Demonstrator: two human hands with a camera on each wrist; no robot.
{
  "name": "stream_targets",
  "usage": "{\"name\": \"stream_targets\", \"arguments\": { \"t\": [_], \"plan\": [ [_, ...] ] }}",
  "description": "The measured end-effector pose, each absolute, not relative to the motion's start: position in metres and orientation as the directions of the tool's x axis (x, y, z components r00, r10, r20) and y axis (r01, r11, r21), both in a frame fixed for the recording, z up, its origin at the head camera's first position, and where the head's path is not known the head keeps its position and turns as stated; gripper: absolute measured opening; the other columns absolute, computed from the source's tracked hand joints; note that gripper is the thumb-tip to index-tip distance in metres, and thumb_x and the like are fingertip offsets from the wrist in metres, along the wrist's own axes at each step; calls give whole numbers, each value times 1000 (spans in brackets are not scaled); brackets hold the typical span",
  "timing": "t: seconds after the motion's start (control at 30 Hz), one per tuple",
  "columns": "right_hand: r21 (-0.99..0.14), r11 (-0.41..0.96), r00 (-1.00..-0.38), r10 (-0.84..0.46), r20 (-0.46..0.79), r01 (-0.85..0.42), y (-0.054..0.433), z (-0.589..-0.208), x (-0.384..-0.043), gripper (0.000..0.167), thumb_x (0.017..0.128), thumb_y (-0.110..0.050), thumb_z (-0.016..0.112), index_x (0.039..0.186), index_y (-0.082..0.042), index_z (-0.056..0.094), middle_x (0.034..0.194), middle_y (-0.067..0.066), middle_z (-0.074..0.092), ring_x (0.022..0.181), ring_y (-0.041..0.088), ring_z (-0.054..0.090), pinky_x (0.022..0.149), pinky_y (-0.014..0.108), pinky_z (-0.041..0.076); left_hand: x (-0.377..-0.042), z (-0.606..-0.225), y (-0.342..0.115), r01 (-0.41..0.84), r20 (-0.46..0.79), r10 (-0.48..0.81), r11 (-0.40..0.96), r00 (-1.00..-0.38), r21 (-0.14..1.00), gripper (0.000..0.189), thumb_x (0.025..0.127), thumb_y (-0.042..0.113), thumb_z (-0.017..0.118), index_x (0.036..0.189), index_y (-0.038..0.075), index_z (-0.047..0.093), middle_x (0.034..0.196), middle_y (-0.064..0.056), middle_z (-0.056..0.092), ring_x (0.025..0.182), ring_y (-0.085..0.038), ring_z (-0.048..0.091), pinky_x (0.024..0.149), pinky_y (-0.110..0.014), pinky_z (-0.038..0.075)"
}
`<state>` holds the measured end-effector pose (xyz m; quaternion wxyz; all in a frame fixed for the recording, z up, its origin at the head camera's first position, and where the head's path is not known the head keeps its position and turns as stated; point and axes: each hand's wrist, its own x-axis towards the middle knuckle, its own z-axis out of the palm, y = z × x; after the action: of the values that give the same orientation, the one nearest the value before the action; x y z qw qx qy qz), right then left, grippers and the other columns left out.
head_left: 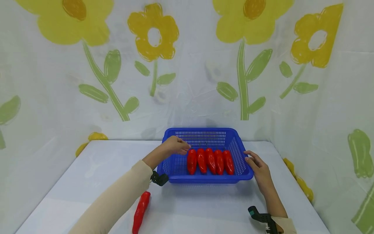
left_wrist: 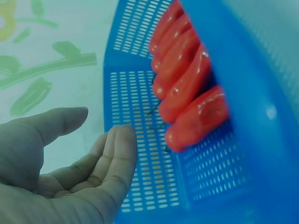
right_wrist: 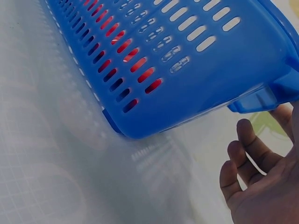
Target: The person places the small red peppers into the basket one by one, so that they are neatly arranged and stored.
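Observation:
Several glossy red peppers (head_left: 210,161) lie side by side in a blue plastic basket (head_left: 204,179). My left hand (head_left: 175,145) hovers over the basket's left part, close to the tops of the peppers. In the left wrist view that hand (left_wrist: 70,168) has its thumb apart from loosely bent fingers, with nothing between them. My right hand (head_left: 261,169) holds the basket's right rim. From the right wrist view, its lower fingers (right_wrist: 254,151) hang loose below the rim while a finger reaches under the lip; the thumb is hidden there.
One longer red pepper (head_left: 141,211) lies on the white table (head_left: 201,211), in front of the basket and beside the left sleeve (head_left: 117,198). Behind the basket rises a white curtain (head_left: 193,81) printed with yellow flowers, which also hangs along both sides.

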<state>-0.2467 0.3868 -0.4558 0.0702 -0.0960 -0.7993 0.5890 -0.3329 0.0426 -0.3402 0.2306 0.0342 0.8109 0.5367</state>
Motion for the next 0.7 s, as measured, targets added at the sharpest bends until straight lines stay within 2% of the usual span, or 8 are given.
{"name": "stream_targets", "arguments": {
  "t": [0.13, 0.33, 0.43, 0.7],
  "plan": [
    [-954, 296, -973, 229, 20, 50, 387, -454, -247, 57, 99, -54, 53, 145, -21, 51, 127, 14, 58, 104, 15, 58, 83, 12, 49, -323, -340, 25, -153, -301, 323, 412, -897, 898, 27, 97, 12, 65, 116, -8, 67, 111, -18, 70, 108, -35, 67, 91, -38, 56],
    [-948, 310, -975, 224, 8, 64, 388, -455, -244, 56, 100, -53, 53, 146, -20, 51, 127, 15, 58, 101, 12, 59, 82, 13, 50, -307, -342, 0, -148, -275, 334, 360, -902, 921, 30, 98, 14, 65, 117, -8, 65, 108, -16, 70, 103, -31, 69, 96, -42, 53],
    [-948, 312, -976, 218, 12, 58, 388, -454, -243, 56, 100, -53, 52, 146, -20, 50, 128, 16, 58, 101, 12, 59, 82, 14, 50, -301, -340, -11, -154, -258, 315, 318, -914, 936, 29, 98, 12, 63, 118, -9, 63, 108, -16, 70, 104, -31, 68, 96, -42, 53],
    [-945, 322, -976, 216, 8, 64, 387, -451, -243, 57, 100, -53, 52, 147, -21, 50, 130, 17, 57, 100, 8, 58, 81, 12, 50, -285, -339, -43, -152, -237, 252, 314, -938, 937, 36, 100, 20, 62, 120, -10, 60, 115, -23, 67, 107, -34, 67, 100, -44, 51]
  ]
}}
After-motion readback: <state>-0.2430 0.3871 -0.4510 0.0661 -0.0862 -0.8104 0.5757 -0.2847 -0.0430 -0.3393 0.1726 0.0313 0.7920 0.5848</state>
